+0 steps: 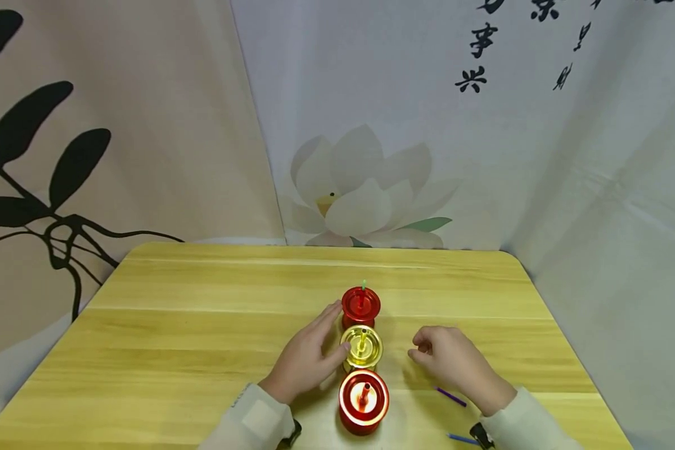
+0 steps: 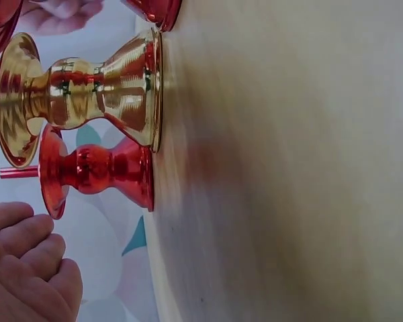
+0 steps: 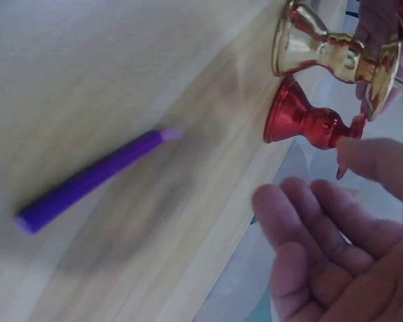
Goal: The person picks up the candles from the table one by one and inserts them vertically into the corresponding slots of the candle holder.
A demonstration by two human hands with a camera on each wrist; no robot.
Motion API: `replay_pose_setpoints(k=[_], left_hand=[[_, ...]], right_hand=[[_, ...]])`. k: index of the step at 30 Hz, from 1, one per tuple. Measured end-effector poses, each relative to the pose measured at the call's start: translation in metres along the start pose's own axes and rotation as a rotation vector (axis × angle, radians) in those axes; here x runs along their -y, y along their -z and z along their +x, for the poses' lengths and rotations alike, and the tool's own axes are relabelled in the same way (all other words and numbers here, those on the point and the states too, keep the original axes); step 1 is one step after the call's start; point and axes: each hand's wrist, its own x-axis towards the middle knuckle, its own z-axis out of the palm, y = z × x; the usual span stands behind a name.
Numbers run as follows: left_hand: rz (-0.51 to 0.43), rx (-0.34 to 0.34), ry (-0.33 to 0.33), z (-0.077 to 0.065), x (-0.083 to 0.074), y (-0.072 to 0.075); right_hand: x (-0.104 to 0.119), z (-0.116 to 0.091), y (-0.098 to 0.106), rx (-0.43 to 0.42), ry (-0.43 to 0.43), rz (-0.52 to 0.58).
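A red candle holder (image 1: 361, 302), a gold candle holder (image 1: 362, 347) and another red candle holder (image 1: 364, 400) stand upright in a row from back to front. From the farthest one's socket rises a pale green tip (image 1: 364, 284). My left hand (image 1: 308, 357) is on the left of the row, fingers extended toward the far red holder and thumb at the gold rim. To the right of the row, my right hand (image 1: 455, 361) hovers with loosely bent fingers and holds nothing. Below it lies a purple candle (image 3: 94, 180) with a pale wick end.
A blue candle (image 1: 462, 439) lies near the front edge, partly hidden by the right wrist strap. The wooden table (image 1: 202, 300) has rounded far corners. Behind it hangs a cloth backdrop (image 1: 365, 94) with a lotus, leaves and black writing.
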Motion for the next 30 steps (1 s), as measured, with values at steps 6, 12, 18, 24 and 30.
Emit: replay_pose_setpoints(k=[6,12,18,24,30], left_hand=[[-0.006,0.015,-0.004,-0.003,-0.002,0.001],[-0.004,0.017,-0.020,-0.006,-0.004,0.002],[0.007,0.014,-0.043,-0.009,-0.005,0.002],[0.004,0.007,-0.060,-0.011,-0.005,0.001],[0.013,0.009,-0.061,-0.013,-0.005,0.000]], right_hand=[[-0.007,-0.006,-0.002,0.097,-0.041,-0.051],[-0.017,-0.014,-0.003,0.140,-0.024,-0.067],[-0.028,-0.021,-0.001,0.211,0.002,-0.029],[-0.037,-0.028,0.000,0.264,0.015,-0.026],[-0.043,-0.031,-0.002,0.266,0.002,-0.045]])
